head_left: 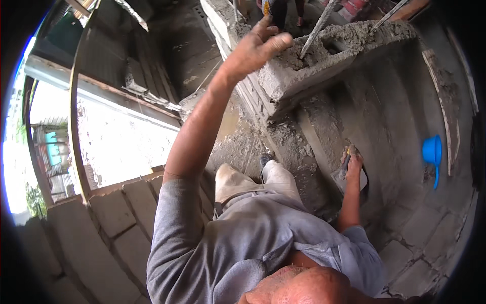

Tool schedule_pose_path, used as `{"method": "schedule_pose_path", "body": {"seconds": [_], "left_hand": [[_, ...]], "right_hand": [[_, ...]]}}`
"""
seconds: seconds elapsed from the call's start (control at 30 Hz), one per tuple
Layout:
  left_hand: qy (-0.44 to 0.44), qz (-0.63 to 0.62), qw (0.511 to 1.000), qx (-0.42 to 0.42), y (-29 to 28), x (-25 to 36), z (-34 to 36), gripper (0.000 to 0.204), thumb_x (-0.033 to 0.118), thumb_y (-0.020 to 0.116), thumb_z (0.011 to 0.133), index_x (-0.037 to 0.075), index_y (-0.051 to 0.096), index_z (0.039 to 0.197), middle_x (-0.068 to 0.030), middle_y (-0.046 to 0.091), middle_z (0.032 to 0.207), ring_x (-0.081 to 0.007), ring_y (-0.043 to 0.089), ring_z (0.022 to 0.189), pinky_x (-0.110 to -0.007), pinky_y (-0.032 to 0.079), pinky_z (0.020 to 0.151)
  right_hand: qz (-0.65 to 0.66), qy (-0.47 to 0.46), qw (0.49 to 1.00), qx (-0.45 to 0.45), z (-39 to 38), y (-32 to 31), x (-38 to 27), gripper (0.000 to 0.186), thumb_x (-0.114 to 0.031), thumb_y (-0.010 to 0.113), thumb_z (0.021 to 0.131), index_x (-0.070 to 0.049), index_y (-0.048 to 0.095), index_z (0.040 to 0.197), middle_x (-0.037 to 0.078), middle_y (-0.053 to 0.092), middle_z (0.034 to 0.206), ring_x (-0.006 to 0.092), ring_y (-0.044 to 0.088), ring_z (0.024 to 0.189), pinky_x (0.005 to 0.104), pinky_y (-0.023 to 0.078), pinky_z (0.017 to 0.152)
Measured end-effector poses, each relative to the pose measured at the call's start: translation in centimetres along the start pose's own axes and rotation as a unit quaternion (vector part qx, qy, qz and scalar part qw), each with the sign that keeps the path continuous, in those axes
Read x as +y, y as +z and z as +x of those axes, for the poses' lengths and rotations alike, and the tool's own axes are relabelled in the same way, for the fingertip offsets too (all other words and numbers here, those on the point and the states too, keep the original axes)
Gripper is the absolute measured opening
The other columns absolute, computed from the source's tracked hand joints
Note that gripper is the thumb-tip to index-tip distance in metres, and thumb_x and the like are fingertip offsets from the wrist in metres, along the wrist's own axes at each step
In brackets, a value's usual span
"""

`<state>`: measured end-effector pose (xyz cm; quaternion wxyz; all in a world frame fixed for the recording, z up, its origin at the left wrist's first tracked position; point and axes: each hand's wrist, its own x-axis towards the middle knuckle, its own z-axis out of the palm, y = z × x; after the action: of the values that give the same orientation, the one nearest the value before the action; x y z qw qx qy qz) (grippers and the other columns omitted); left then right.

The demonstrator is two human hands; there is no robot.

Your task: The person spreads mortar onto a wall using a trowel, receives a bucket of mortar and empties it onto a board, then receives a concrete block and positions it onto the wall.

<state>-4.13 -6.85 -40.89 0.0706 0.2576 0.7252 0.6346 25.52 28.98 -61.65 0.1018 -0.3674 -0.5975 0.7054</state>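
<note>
Head view: left hand (pixel 255 50) raised at top centre, fingers and thumb spread apart, grasping nothing visible; sits in front of rough block wall (pixel 283 83), contact can't tell. Wall top carries lumpy grey mortar (pixel 354 36), metal rod (pixel 320 28) sticking up from it. Right hand (pixel 354 162) lower right, closed round dark handle of flat trowel-like tool (pixel 345 168); tool is right of person's legs, grey plate partly hidden by hand and forearm. Blue dipper (pixel 431 150) far right, handle down, near long wooden plank (pixel 445 109). Another person partly seen, top edge.
</note>
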Motion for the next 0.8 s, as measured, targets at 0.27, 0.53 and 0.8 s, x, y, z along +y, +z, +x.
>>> {"method": "schedule_pose_path", "body": {"seconds": [0.27, 0.53, 0.8], "left_hand": [[0.094, -0.001, 0.986, -0.136, 0.2, -3.2, 2.8, 0.095, 0.064, 0.056, 0.087, -0.008, 0.031, 0.144, -0.0240, 0.047, 0.140, -0.0312, 0.042, 0.134, -0.036, 0.032, 0.110], [0.235, -0.039, 0.951, -0.196, 0.7, -7.0, 3.2, 0.050, 0.032, 0.051, 0.099, -0.004, 0.050, 0.133, -0.0188, 0.059, 0.128, -0.0251, 0.052, 0.124, -0.032, 0.038, 0.103], [0.252, -0.148, 0.934, -0.203, 0.0, -6.2, 2.0, 0.066, 0.032, 0.064, 0.091, -0.008, 0.041, 0.138, -0.0224, 0.054, 0.134, -0.0276, 0.051, 0.126, -0.033, 0.039, 0.104]], "right_hand": [[0.097, -0.129, 0.969, 0.188, 0.2, -1.0, 2.0, 0.036, -0.040, 0.066, 0.089, -0.005, 0.059, 0.091, 0.003, 0.054, 0.061, 0.0127, 0.050, 0.048, 0.0267, 0.040, 0.044], [0.074, -0.130, 0.935, 0.321, -9.5, 3.0, 20.3, 0.026, -0.032, 0.063, 0.093, -0.006, 0.062, 0.092, 0.002, 0.059, 0.071, 0.0108, 0.053, 0.057, 0.0260, 0.042, 0.052], [-0.088, -0.149, 0.882, 0.437, -20.8, 7.1, 20.6, 0.037, -0.042, 0.065, 0.090, -0.004, 0.062, 0.088, 0.002, 0.056, 0.064, 0.0109, 0.052, 0.052, 0.0275, 0.039, 0.047]]}}
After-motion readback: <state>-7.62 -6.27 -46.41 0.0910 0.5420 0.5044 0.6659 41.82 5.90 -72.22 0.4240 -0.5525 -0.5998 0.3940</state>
